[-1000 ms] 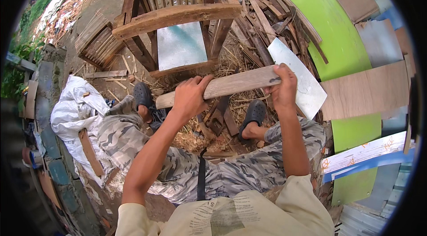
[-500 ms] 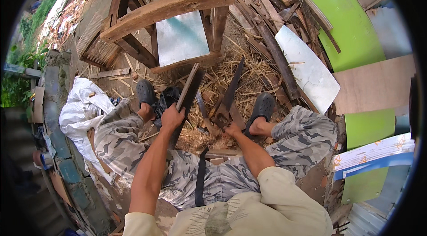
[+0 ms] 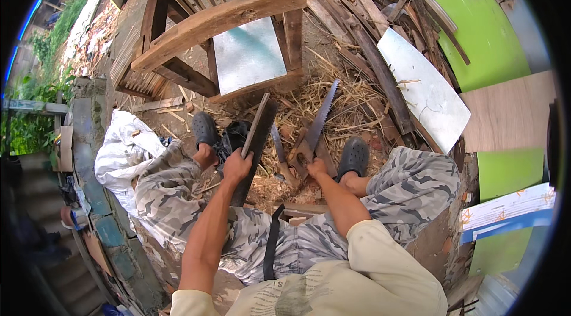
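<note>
My left hand (image 3: 238, 166) is closed round a dark plank (image 3: 254, 152) and a thin wooden strip (image 3: 256, 124) lying along it. Both slant up and away from me between my legs. My right hand (image 3: 317, 168) grips the wooden handle of a handsaw (image 3: 323, 115). Its toothed blade points away and slightly right, apart from the plank. Between my hands, on the ground, rests a curved blade with a wooden handle (image 3: 289, 177). Wood shavings (image 3: 267, 188) lie beneath it.
A wooden chair frame (image 3: 220, 18) with a pale panel (image 3: 248, 54) stands ahead. Scrap wood (image 3: 380, 72) is heaped at the right, beside a white sheet (image 3: 425, 90) and green boards (image 3: 470, 30). A white sack (image 3: 122, 149) and a block wall (image 3: 89, 155) flank my left leg.
The handsaw has rotated in my right hand, so the side of its blade and its teeth now show more, with the tip farther right. The whole view has shifted slightly. Both grips persist.
</note>
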Demonstrator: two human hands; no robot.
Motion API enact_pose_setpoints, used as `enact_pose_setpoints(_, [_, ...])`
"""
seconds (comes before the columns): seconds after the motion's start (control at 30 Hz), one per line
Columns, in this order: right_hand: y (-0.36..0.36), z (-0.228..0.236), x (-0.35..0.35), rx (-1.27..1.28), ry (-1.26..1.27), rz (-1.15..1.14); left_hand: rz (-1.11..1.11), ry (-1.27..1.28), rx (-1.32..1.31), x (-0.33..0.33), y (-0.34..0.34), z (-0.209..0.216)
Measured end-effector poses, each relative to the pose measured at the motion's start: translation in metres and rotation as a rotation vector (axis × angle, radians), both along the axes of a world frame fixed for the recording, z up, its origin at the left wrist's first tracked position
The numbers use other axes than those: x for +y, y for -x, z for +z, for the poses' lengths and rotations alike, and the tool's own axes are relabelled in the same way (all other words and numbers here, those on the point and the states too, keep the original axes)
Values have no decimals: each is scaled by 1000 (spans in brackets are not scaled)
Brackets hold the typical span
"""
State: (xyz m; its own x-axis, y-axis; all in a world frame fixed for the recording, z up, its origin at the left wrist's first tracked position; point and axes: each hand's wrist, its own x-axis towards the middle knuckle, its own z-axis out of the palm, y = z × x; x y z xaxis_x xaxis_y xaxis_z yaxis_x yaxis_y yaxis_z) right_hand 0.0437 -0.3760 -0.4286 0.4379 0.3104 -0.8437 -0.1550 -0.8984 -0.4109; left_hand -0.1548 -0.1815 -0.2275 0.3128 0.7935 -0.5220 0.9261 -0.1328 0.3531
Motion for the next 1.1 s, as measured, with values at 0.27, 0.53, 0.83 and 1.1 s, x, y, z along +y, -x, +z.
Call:
enact_pose_setpoints(0.27, [-90, 113, 5, -464, -7, -92, 36, -2, -65, 14, -2, -17])
enact_pose_setpoints(0.53, [-198, 120, -61, -819, 282, 333, 112, 11, -176, 19, -23, -22])
enact_pose_setpoints(0.83, [-23, 55, 27, -182, -155, 683, 264, 86, -105, -1, -11, -28])
enact_pose_setpoints(1.1, [75, 34, 76, 86, 137, 287, 356, 57, -242, 1, -12, -6])
